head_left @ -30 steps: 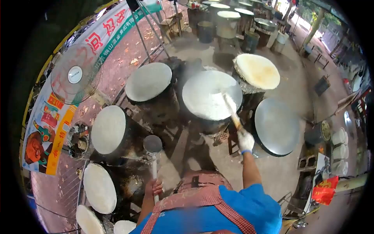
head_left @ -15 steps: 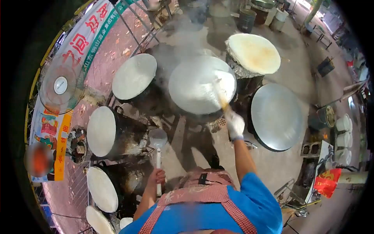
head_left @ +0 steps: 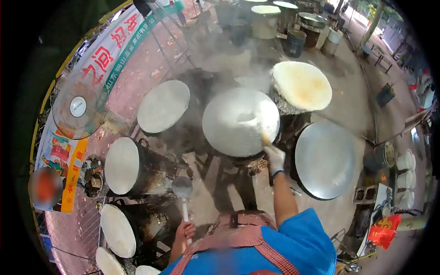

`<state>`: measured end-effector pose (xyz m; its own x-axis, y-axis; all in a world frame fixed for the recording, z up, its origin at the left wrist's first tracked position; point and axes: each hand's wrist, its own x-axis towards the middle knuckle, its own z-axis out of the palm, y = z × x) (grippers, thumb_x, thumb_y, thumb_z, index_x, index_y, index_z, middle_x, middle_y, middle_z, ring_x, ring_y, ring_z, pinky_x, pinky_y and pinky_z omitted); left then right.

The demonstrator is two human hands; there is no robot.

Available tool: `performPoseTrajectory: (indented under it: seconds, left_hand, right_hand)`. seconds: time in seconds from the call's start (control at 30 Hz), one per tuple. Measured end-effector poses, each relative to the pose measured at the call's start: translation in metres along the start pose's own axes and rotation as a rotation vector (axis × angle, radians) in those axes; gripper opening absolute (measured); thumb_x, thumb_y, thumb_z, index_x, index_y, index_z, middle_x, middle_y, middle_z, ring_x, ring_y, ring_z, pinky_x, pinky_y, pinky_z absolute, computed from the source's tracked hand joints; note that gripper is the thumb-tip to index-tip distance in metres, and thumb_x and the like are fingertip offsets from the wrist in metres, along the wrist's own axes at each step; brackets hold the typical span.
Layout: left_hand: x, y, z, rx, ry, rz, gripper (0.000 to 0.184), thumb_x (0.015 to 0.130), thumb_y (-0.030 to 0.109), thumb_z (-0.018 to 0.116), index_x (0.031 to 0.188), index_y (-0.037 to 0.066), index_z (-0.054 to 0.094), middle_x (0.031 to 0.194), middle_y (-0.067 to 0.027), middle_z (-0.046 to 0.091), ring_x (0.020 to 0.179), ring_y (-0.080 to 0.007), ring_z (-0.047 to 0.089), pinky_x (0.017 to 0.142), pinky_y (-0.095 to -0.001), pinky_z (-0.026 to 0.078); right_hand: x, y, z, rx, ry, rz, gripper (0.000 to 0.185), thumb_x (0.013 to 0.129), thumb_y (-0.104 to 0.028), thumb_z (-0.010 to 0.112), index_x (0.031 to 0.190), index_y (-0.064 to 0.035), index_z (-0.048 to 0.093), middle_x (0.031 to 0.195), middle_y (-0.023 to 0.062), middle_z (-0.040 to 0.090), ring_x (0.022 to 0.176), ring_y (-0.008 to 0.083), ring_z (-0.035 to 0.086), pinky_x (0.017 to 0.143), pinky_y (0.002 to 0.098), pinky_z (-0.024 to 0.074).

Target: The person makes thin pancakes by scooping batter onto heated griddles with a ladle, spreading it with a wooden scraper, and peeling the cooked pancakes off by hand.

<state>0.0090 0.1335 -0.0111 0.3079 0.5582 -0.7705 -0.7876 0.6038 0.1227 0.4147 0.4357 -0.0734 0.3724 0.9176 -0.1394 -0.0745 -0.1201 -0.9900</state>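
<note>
Right of the middle of the frame, the gloved right hand is gripping a wooden-handled tool snugly near its lower end. The handle is slanting up and leftward out of that fist onto the central griddle, which is lying above and left of the hand, near it. The tool's far end is blending into the glare there, so its shape cannot be told. Steam is drifting across the upper middle of the frame.

Lower and left of centre, the bare left hand is wrapping around the pale shaft of a ladle, whose round bowl is sitting above the grip, well apart from the central griddle. At right, a grey griddle is standing beside the right hand; at upper right, a browned round sheet is lying.
</note>
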Motion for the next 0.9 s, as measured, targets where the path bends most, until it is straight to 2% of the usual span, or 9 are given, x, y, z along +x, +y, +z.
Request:
performPoseTrajectory:
  seconds: [0.1, 0.23, 0.27, 0.47, 0.57, 0.67, 0.7, 0.8, 0.9]
  left_hand:
    - [0.005, 0.019, -0.001, -0.263, 0.033, -0.089, 0.022, 0.087, 0.017, 0.047, 0.067, 0.013, 0.038, 0.055, 0.0030, 0.034, 0.038, -0.0057, 0.031, 0.032, -0.0190, 0.026]
    - [-0.020, 0.034, 0.005, 0.014, 0.026, 0.166, 0.007, 0.089, 0.008, 0.043, 0.086, 0.014, 0.041, 0.055, 0.0035, 0.034, 0.037, -0.0052, 0.030, 0.028, -0.0194, 0.025]
    - [-0.024, 0.037, 0.009, 0.007, 0.124, 0.185, 0.011, 0.089, 0.012, 0.046, 0.078, 0.014, 0.042, 0.054, 0.0032, 0.032, 0.036, -0.0057, 0.029, 0.026, -0.0200, 0.025]
    - [-0.009, 0.060, -0.006, -0.349, 0.079, -0.091, 0.035, 0.087, 0.030, 0.046, 0.057, 0.015, 0.036, 0.048, 0.0034, 0.027, 0.036, -0.0090, 0.028, 0.029, -0.0231, 0.025]
    - [-0.010, 0.069, 0.020, -0.320, -0.040, -0.107, 0.035, 0.088, 0.028, 0.046, 0.058, 0.011, 0.038, 0.048, 0.0014, 0.033, 0.037, -0.0102, 0.031, 0.032, -0.0241, 0.028]
    - [0.013, 0.080, 0.016, -0.340, -0.112, -0.152, 0.031, 0.088, 0.022, 0.045, 0.060, 0.010, 0.038, 0.049, -0.0002, 0.035, 0.037, -0.0108, 0.032, 0.031, -0.0250, 0.028]
    - [0.021, 0.085, 0.025, -0.330, -0.113, -0.137, 0.030, 0.088, 0.021, 0.045, 0.061, 0.010, 0.039, 0.050, -0.0005, 0.035, 0.037, -0.0110, 0.033, 0.031, -0.0250, 0.028]
    - [0.054, 0.106, 0.045, -0.214, -0.005, -0.063, 0.025, 0.088, 0.022, 0.043, 0.067, 0.010, 0.041, 0.052, -0.0008, 0.038, 0.035, -0.0108, 0.032, 0.028, -0.0242, 0.026]
    - [0.093, 0.129, 0.092, -0.138, -0.159, -0.175, 0.032, 0.089, 0.023, 0.041, 0.059, 0.012, 0.037, 0.047, 0.0015, 0.033, 0.034, -0.0102, 0.030, 0.028, -0.0238, 0.025]
  right_hand:
    - [-0.028, -0.015, 0.021, -0.628, -0.183, -0.141, 0.022, 0.073, -0.015, 0.068, 0.084, 0.0045, 0.067, 0.078, 0.0054, 0.065, 0.073, 0.0106, 0.057, 0.069, 0.0263, 0.0464]
    - [-0.042, -0.059, -0.019, 0.502, -0.007, 0.278, 0.021, 0.075, -0.023, 0.066, 0.079, -0.0022, 0.068, 0.071, 0.0005, 0.061, 0.058, 0.0080, 0.052, 0.054, 0.0267, 0.0430]
    - [-0.048, -0.035, -0.022, 0.042, 0.043, 0.188, 0.021, 0.074, -0.022, 0.068, 0.081, -0.0027, 0.068, 0.072, 0.0005, 0.061, 0.059, 0.0089, 0.052, 0.054, 0.0267, 0.0431]
    - [-0.057, -0.003, -0.011, -0.060, -0.079, 0.097, 0.032, 0.075, -0.011, 0.068, 0.103, 0.0027, 0.063, 0.093, 0.0074, 0.065, 0.083, 0.0124, 0.057, 0.075, 0.0235, 0.0448]
    - [0.008, -0.027, -0.031, -0.081, 0.209, 0.025, 0.030, 0.081, -0.018, 0.058, 0.107, -0.0037, 0.062, 0.091, 0.0121, 0.066, 0.082, 0.0198, 0.061, 0.073, 0.0306, 0.0472]
    - [0.032, -0.063, -0.016, -1.087, -0.067, -0.121, 0.030, 0.085, -0.040, 0.043, 0.096, -0.0209, 0.064, 0.089, 0.0250, 0.060, 0.087, 0.0342, 0.059, 0.073, 0.0436, 0.0467]
    - [0.030, -0.068, -0.012, -1.271, -0.179, -0.253, 0.031, 0.085, -0.041, 0.044, 0.100, -0.0201, 0.061, 0.083, 0.0203, 0.062, 0.078, 0.0342, 0.061, 0.066, 0.0454, 0.0469]
    - [0.010, -0.079, -0.034, -1.340, -0.297, -0.423, 0.029, 0.086, -0.038, 0.045, 0.105, -0.0231, 0.060, 0.074, 0.0163, 0.059, 0.069, 0.0352, 0.059, 0.062, 0.0470, 0.0465]
    - [0.010, -0.078, -0.056, -1.164, -0.106, -0.168, 0.029, 0.084, -0.040, 0.047, 0.103, -0.0229, 0.061, 0.081, 0.0179, 0.061, 0.075, 0.0356, 0.060, 0.066, 0.0471, 0.0467]
